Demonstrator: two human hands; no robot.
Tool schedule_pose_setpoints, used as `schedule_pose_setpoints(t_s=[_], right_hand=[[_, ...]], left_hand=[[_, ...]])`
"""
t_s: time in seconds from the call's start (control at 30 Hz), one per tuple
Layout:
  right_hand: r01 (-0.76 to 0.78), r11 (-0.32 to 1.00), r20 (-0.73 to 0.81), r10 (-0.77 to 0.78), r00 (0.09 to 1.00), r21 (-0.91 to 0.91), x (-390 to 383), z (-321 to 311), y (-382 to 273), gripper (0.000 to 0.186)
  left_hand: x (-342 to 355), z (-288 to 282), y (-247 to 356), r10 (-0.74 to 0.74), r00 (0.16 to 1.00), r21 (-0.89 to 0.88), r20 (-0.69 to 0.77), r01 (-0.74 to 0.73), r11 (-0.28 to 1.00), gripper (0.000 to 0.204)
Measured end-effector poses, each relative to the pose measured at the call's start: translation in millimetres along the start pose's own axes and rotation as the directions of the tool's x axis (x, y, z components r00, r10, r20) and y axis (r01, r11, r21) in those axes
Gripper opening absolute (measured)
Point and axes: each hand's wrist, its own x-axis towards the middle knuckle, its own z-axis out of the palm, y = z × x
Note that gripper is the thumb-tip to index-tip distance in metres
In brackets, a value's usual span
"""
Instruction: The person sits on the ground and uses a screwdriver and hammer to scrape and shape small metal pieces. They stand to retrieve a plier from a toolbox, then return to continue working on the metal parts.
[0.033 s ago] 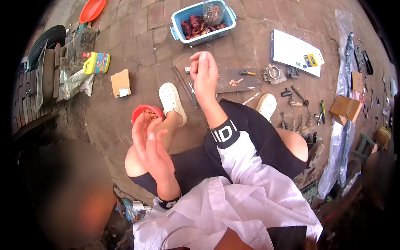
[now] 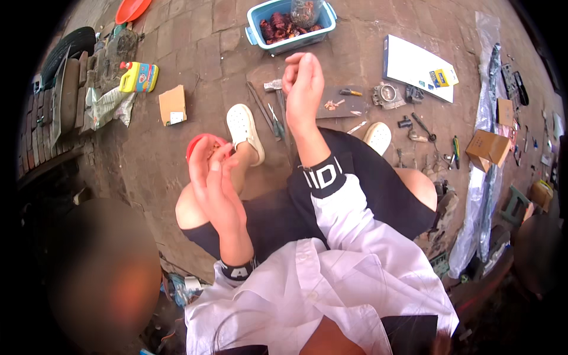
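Observation:
My left hand (image 2: 217, 192) is raised above my left knee, with its fingers apart and slightly bent. It partly hides a red bowl (image 2: 194, 142) of small brownish pieces, and I see nothing between its fingers. Farther forward, my right hand (image 2: 305, 89) has curled fingers drawn close together; what they hold, if anything, is hidden. Beside it, a hammer head (image 2: 273, 86) and a slim tool with dark handles (image 2: 276, 124) lie on the ground. To its right, pale scraps (image 2: 332, 105) and a short dark-and-yellow tool (image 2: 351, 92) rest on a dark flat plate (image 2: 337, 112).
A blue tub (image 2: 290, 44) of dark reddish chunks and a clear container stands ahead. At left are a yellow jug (image 2: 139, 78) and a cardboard piece (image 2: 172, 106). To the right lie a white flat box (image 2: 417, 68), metal parts (image 2: 387, 94), a cardboard box (image 2: 488, 149) and plastic wrap (image 2: 473, 207).
My right hand reaches slightly farther forward and right, uncovering more of the hammer head. My left hand has tilted slightly, with its fingers closer together. The view has shifted a little.

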Motion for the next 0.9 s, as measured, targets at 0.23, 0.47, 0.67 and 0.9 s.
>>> schedule_pose_setpoints(t_s=[0.23,0.47,0.67,0.9], right_hand=[[0.408,0.908,-0.101,-0.398,0.912,0.095,-100.1,-12.0,-178.7,0.035],[0.458,0.886,-0.025,-0.458,0.889,0.073,-190.5,-28.6,-221.3,0.034],[0.467,0.875,0.172,-0.445,0.879,-0.128,-169.7,-29.5,-246.0,0.027],[0.714,0.137,0.725,0.060,0.686,-0.686,-83.6,-36.5,-232.3,0.016]], left_hand=[[1.1,1.6,-65.9,0.038,0.999,-0.097,-0.029,-0.041,0.994,0.033],[-9.9,-41.4,-226.9,-0.626,0.773,-0.224,-0.098,0.596,0.771,0.025],[-19.0,-20.7,-214.9,-0.572,0.817,-0.261,0.071,0.569,0.780,0.020],[37.1,-49.5,-315.0,-0.533,0.814,0.420,-0.230,0.577,0.700,0.022]])
